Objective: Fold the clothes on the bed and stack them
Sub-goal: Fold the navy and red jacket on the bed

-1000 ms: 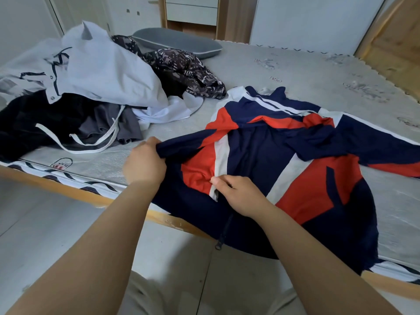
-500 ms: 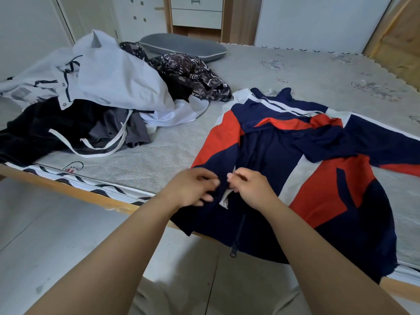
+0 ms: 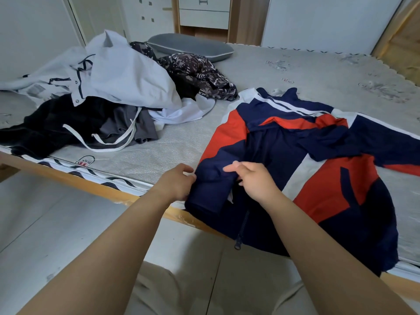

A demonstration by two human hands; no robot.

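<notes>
Bed [image 3: 295, 71] carried an unfolded clothes pile [image 3: 102, 98] far left; navy-red jacket [image 3: 318, 155] lay near right. Its left front panel had just been flipped inward, so folding had started. Left hand [image 3: 176, 185] gripped the folded edge; right hand [image 3: 254, 180] hovered loosely open above it, holding nothing.

Bare mattress [image 3: 295, 71] beyond clothes pile [image 3: 109, 94]

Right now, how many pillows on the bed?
1. The grey pillow lies at the far edge of the bed, behind the heap of unfolded clothes. That heap could hide another.
</notes>
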